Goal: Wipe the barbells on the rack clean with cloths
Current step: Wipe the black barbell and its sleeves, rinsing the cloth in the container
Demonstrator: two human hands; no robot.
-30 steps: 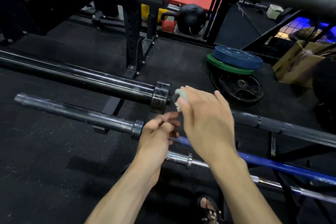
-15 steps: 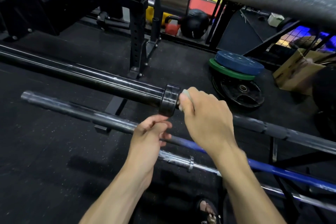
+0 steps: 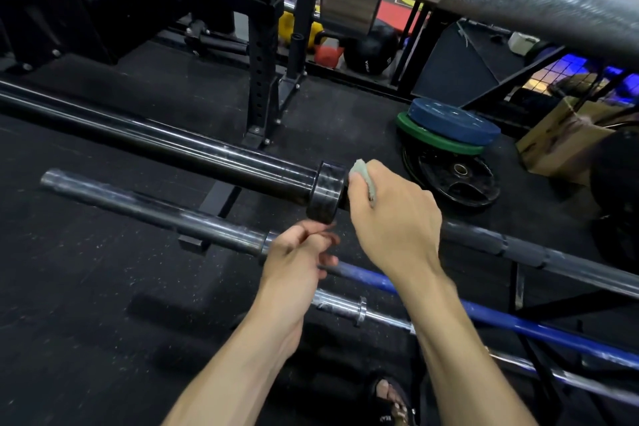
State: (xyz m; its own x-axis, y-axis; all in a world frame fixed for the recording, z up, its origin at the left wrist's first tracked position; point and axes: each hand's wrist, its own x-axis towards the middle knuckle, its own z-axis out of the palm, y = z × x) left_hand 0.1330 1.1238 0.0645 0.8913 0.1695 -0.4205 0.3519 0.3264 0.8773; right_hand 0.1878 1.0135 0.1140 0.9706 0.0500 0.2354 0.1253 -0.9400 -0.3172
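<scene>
Head view: looking down over several barbells lying across a rack, above a dark rubber floor (image 3: 86,304).
Far left: the black barbell (image 3: 173,145) runs in from the left edge to its collar (image 3: 325,191); just below it lies a thinner grey barbell (image 3: 148,209) with its free end pointing left.
Left hand (image 3: 294,259): curled shut around the grey barbell near that bar's collar, fingers wrapped over the shaft where it turns blue.
Low centre: a chrome barbell (image 3: 345,306) sits below the blue stretch, partly hidden by both forearms.
Right hand (image 3: 394,218): closed over the black barbell's shaft just right of the collar, pressing a pale green cloth (image 3: 363,174) against it; the cloth shows only at the thumb side and touches the collar's face.
Top: a large knurled silver barbell (image 3: 539,0) crosses close to the camera, blurred.
Background centre: a red kettlebell (image 3: 328,55) and a black ball (image 3: 371,52) sit behind a rack upright (image 3: 259,79).
Right: blue and green plates (image 3: 449,124) are stacked on the floor, overlapping a black plate (image 3: 460,180).
Far right: a cardboard box (image 3: 560,138) stands near the plates.
</scene>
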